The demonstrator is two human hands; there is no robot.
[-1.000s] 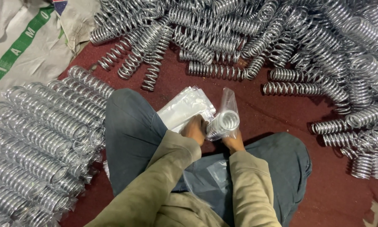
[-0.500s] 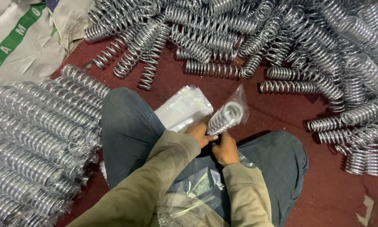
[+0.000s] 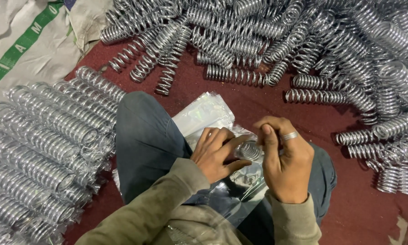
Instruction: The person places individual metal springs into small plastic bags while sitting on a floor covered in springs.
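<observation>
Your left hand (image 3: 215, 154) and right hand (image 3: 285, 163) both gripped the bagged spring (image 3: 249, 151), which sat low between them over your lap. Half a second before, it had stood higher, tilted up toward the loose springs (image 3: 304, 50) on the red floor (image 3: 363, 218); you had since brought it down and closed your fingers (image 3: 235, 141) around its end. The stack of clear bags (image 3: 204, 113) stayed beside your knee (image 3: 140, 118). The bagged springs (image 3: 40, 145) lay in rows on your left, near the white sack (image 3: 27, 45).
</observation>
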